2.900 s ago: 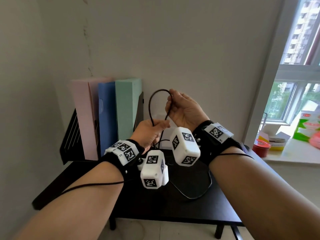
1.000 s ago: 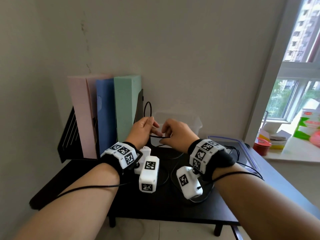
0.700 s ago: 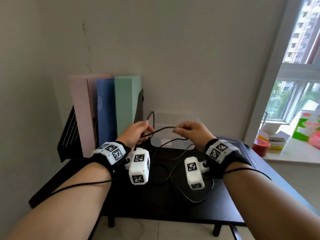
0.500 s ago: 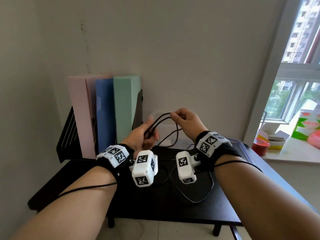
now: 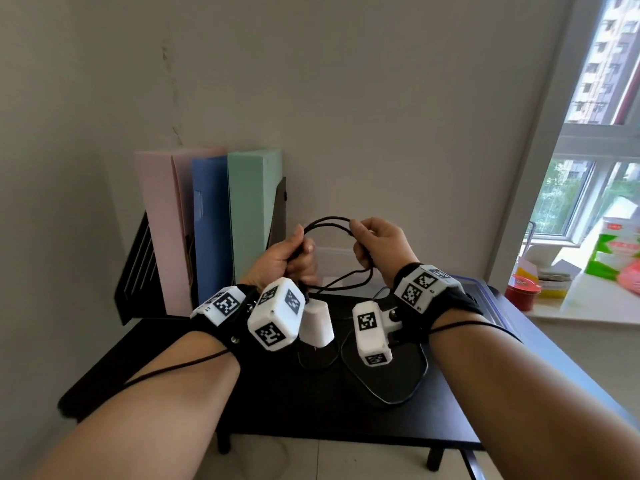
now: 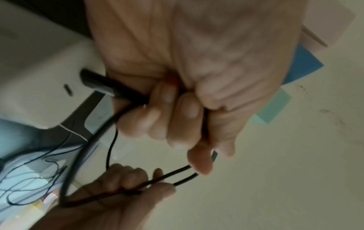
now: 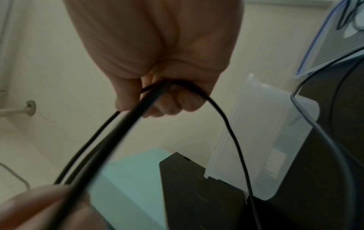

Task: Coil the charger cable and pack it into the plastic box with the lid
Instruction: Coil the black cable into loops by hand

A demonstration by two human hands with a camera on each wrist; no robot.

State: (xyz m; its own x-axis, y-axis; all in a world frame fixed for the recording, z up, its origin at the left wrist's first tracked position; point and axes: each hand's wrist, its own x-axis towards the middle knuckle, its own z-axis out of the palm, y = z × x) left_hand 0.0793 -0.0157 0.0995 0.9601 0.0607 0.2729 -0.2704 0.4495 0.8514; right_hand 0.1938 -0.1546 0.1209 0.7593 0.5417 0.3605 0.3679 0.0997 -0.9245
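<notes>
Both hands hold up a black charger cable (image 5: 325,221) in loops above the black table (image 5: 311,410). My left hand (image 5: 294,258) grips the gathered loops in its curled fingers, and the white charger block (image 5: 316,323) hangs just below it. My right hand (image 5: 374,244) pinches the far side of the loops. The left wrist view shows the left hand (image 6: 177,109) curled round the cable (image 6: 171,174) and its black plug (image 6: 98,84). The right wrist view shows the right hand (image 7: 161,93) closed on the cable (image 7: 118,132). The clear plastic box (image 7: 265,140) stands behind, mostly hidden in the head view.
Pink, blue and green folders (image 5: 211,230) stand in a black rack at the back left. The blue-rimmed lid (image 5: 485,289) lies at the table's right. Slack black cable (image 5: 381,386) lies on the table. A red tin (image 5: 523,292) and cartons sit on the windowsill.
Both hands have risen from near the table. The right hand drew out a stretch of cable and brought it up into a further loop beside the left hand's bundle.
</notes>
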